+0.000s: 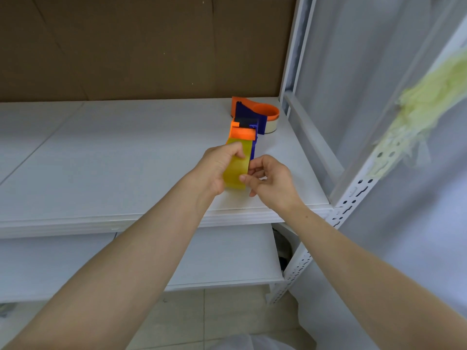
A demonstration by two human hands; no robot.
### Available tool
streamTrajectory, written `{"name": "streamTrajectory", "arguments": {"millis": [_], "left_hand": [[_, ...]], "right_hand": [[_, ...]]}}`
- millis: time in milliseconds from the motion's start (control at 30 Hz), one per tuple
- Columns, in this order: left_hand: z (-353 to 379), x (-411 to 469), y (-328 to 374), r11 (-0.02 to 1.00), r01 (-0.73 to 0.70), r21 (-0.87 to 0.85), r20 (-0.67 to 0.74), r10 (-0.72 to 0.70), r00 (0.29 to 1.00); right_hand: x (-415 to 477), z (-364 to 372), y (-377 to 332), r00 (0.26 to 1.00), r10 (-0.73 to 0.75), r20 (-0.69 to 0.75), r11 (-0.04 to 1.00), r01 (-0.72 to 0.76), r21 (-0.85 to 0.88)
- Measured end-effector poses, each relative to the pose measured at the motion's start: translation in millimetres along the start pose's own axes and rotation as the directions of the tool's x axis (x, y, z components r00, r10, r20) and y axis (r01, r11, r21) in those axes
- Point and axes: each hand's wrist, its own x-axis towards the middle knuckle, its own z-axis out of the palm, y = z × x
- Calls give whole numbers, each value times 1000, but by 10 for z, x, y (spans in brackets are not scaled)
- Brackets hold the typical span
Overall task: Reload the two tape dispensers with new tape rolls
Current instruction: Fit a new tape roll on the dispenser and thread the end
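A yellow tape roll [236, 168] sits in an orange and blue tape dispenser [242, 133], held just above the white shelf [113, 152]. My left hand [217, 170] grips the roll from the left, thumb over its top. My right hand [271, 181] pinches the roll's right edge with thumb and fingertips. A second orange and blue dispenser [255, 113] lies on the shelf behind, near the back right corner, with a pale tape roll [271, 125] in it.
A brown cardboard panel [141, 46] backs the shelf. A white slotted metal upright [353, 195] stands at the shelf's right front corner, wrapped in translucent plastic sheeting [379, 72]. A lower white shelf [222, 253] lies beneath, above a tiled floor.
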Motion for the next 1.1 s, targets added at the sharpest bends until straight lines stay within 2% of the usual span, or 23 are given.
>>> {"name": "streamTrajectory", "arguments": {"millis": [100,233,400,600,1100], "left_hand": [[4,14,31,1000,18,-3,-5,-18,1000],[12,60,-60,999,-40,31,-37,41,998],[-78,53,-19,989,58,-138,176,-33,984],[-36,56,-21,996,31,-80,101,-23,995],[-5,17,-57,998,-35,-56,33,37,999]], "right_hand": [[1,11,-1,1000,1,10,1000,-1,1],[23,-2,-2,1000,-17,14,1000,16,7],[54,-31,0,999,-2,47,1000,3,-25],[62,-36,-11,999,-8,38,999,9,-33],[45,-48,-8,999,-29,40,996,32,-81]]}}
